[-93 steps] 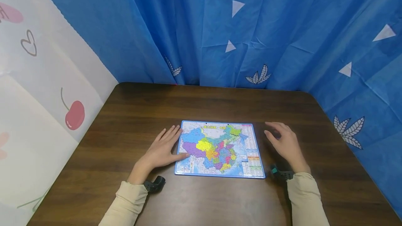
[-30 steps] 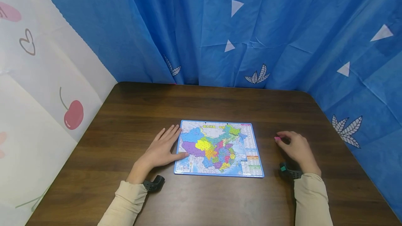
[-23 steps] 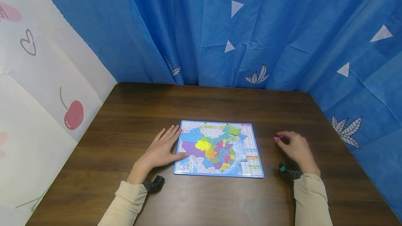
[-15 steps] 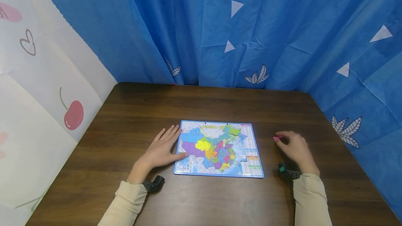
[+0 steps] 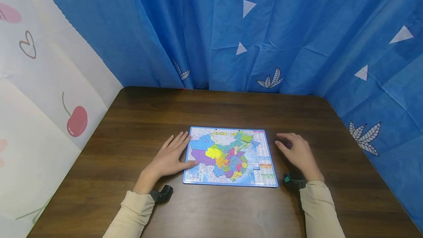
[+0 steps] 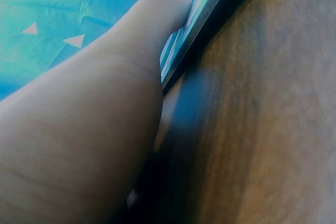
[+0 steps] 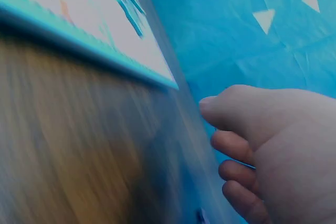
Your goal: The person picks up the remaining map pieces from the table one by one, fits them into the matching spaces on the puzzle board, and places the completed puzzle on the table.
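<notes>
A flat board with a colourful map of China point(image 5: 214, 181) and a blue rim lies on the table. My left hand point(image 5: 170, 159) rests at its left edge, fingers spread straight and thumb on the board. To the right of the board hovers my right hand point(image 5: 295, 153), thumb and forefinger apart with a gap between their tips. Inside that gap shows a small dark purplish thing point(image 5: 288, 144), mostly hidden by the hand. The right wrist view has a small purplish thing point(image 7: 201, 216) below the loosely bent fingers; whether it touches them I cannot tell.
The brown wooden table point(image 5: 214, 212) stretches around the board. Blue curtains point(image 5: 214, 28) hang behind it and to the right, and a white printed cloth point(image 5: 43, 102) hangs at the left. Both wrists wear dark straps with small devices.
A second ago my right hand pinched a small pink thing farther right. Now it has moved left toward the board and its thumb and forefinger have parted. My left hand has not moved.
</notes>
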{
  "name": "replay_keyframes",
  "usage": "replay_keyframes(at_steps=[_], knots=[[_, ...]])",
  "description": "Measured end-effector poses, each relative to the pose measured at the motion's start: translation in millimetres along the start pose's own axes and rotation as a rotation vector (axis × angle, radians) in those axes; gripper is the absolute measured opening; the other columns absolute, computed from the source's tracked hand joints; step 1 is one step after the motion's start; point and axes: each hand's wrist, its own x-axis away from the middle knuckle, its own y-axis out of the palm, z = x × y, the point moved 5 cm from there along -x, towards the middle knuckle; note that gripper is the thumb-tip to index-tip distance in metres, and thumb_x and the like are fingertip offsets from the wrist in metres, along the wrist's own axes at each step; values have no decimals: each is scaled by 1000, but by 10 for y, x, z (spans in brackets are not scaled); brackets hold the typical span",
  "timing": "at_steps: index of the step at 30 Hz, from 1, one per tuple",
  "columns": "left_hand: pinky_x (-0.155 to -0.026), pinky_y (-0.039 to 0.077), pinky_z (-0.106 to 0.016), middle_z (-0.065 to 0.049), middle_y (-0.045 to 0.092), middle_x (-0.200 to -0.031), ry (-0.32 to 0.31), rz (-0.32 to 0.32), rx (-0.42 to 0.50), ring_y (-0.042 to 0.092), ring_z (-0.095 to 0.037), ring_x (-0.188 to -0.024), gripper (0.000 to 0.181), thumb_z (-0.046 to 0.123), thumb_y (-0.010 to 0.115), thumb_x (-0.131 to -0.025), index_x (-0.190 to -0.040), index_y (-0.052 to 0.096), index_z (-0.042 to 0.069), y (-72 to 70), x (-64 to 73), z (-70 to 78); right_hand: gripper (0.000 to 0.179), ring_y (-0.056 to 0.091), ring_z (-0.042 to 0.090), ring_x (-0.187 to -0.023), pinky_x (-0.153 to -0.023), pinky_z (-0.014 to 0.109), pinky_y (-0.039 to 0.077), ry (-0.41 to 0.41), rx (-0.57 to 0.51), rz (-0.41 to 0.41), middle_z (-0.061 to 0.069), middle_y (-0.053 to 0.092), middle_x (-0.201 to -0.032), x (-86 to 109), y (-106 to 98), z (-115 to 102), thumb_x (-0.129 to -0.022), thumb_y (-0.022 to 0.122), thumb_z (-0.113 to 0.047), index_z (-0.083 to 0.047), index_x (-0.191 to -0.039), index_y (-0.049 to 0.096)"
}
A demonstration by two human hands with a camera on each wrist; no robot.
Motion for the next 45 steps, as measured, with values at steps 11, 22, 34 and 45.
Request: replay_keyframes(at_steps=[11,22,34,45], knots=[[-129,8,-56,-11,22,-171,8,9,8,15,-30,-160,106,75,61,-86,-163,30,9,-1,4,4,40,59,41,-121,-99,65,50,-53,-69,-36,19,67,-133,-26,199,-293,-97,74,-26,-7,-131,69],[-129,8,-55,-10,21,-171,9,5,-2,14,-30,-160,105,76,59,-87,-163,29,9,-2,-2,4,37,61,37,-117,-100,61,52,-126,-41,-52,17,71,-124,-45,348,-499,-91,80,-26,-8,-123,74],[-129,8,-55,-10,21,-171,4,5,-4,15,-30,-160,107,77,59,-86,-163,29,10,-2,2,-1,33,62,35,-115,-98,58,53,-123,-31,-39,15,72,-122,-48,375,-520,-92,79,-24,-8,-120,75],[-129,8,-55,-10,21,-172,4,4,-1,14,-30,-160,106,77,59,-86,-163,29,10,-1,2,5,34,59,39,-122,-101,63,50,-61,-49,-41,17,70,-127,-52,327,-438,-94,77,-23,-8,-124,73]])
